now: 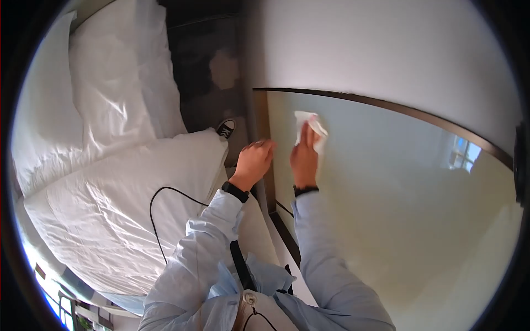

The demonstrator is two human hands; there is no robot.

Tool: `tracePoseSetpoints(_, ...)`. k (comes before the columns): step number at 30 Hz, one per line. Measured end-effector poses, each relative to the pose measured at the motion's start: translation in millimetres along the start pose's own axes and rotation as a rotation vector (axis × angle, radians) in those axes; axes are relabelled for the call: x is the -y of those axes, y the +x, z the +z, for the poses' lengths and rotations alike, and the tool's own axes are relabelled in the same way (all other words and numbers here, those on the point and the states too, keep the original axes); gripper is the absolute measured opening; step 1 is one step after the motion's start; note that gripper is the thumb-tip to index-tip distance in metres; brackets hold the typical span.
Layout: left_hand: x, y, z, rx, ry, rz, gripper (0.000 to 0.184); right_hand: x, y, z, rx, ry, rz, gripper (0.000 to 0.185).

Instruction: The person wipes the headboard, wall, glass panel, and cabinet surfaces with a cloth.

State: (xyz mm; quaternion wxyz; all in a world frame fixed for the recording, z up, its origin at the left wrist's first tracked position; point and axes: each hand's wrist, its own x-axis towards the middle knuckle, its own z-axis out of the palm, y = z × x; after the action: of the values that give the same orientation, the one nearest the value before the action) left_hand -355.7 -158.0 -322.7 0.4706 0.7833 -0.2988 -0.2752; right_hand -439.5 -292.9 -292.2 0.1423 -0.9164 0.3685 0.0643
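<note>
My right hand presses a white wiping cloth against a glossy pale panel, near its far left corner. Its fingers point away from me and lie on the cloth. A brown frame edges the panel. Just left of that frame, my left hand is curled closed, with nothing visible in it. Its fingertips are partly hidden, and I cannot tell whether it touches the frame. Both wrists have black bands over light blue sleeves.
A bed with rumpled white bedding fills the left side. A black cable loops over it towards my body. A black-and-white sneaker shows on the dark floor. Beyond the panel is a pale wall.
</note>
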Motion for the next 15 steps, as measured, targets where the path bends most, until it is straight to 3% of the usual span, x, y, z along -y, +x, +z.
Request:
tracePoseSetpoints(1, -7, -2, 0, 0.009, -0.012, 0.019, 0.012, 14, -17, -42, -0.078, -0.01, 0.03, 0.064)
tracePoseSetpoints(3, -13, -9, 0, 0.043, -0.022, 0.058, 0.006, 15, -56, -115, -0.281, -0.507, 0.047, 0.058)
tracePoseSetpoints(5, -15, -11, -4, 0.095, -0.034, 0.023, 0.006, 16, -82, -166, -0.649, -0.819, 0.154, 0.053)
tracePoseSetpoints(9, 2, -18, 5, 0.194, -0.038, -0.077, 0.013, 9, -86, -157, -0.791, -1.029, 0.24, 0.058)
tracePoseSetpoints(13, 23, -24, 21, 0.247, 0.019, -0.067, 0.017, -12, -52, -40, -0.217, -0.53, 0.125, 0.072)
tracePoseSetpoints(15, 24, -24, 21, 0.284, 0.068, -0.031, 0.017, -31, -43, 27, -0.253, -0.243, -0.148, 0.074)
